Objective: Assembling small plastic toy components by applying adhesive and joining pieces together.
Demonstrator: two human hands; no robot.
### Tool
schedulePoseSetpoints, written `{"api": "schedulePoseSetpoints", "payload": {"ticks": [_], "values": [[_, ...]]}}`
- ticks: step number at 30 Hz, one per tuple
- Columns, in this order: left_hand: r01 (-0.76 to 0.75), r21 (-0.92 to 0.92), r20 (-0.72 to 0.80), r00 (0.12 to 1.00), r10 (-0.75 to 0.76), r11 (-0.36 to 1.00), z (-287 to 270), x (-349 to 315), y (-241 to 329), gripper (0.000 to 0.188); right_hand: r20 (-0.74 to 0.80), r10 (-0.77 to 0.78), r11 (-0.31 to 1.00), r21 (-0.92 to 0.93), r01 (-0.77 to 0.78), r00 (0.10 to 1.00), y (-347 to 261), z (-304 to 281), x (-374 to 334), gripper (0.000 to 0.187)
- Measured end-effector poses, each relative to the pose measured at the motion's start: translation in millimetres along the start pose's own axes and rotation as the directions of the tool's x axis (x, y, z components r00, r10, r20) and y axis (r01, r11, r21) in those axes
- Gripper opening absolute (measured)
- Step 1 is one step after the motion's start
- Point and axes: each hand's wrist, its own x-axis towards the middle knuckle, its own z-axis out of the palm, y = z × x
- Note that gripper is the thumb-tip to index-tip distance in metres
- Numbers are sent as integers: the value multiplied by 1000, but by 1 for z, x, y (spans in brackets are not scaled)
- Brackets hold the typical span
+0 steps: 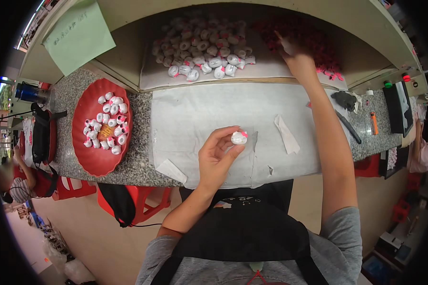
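Observation:
Between the thumb and fingers of my left hand (215, 159) is a small white toy head (239, 137) with a pink bow, above the white paper sheet (199, 109). My right hand (296, 51) reaches into the shelf space at the far right, over a heap of small pink-red pieces (328, 57). Its fingers are blurred, and a thin orange-tan tip shows beside them; whether they grip it is unclear. Left of that heap lies a large pile of white toy heads (199, 45), some with pink parts.
A red scalloped plate (88, 152) with several white toy heads stands on the left of the granite counter. Paper scraps (286, 135) lie on the sheet. On the right are a dark stick-like tool (348, 127), an orange marker-like object (374, 123) and a black crumpled lump (345, 100).

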Motion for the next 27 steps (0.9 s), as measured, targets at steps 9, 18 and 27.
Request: {"api": "schedulePoseSetpoints", "payload": {"ticks": [9, 18, 27], "values": [[12, -48, 47, 999, -9, 999, -1, 0, 2, 30, -4, -174, 974, -146, 171, 985, 15, -1, 2, 23], [39, -34, 26, 999, -38, 999, -3, -1, 2, 34, 324, 157, 679, 651, -340, 933, -84, -46, -114, 8], [-116, 254, 74, 992, 101, 960, 5, -3, 3, 30, 451, 192, 245, 838, -487, 872, -99, -18, -165, 10]]}}
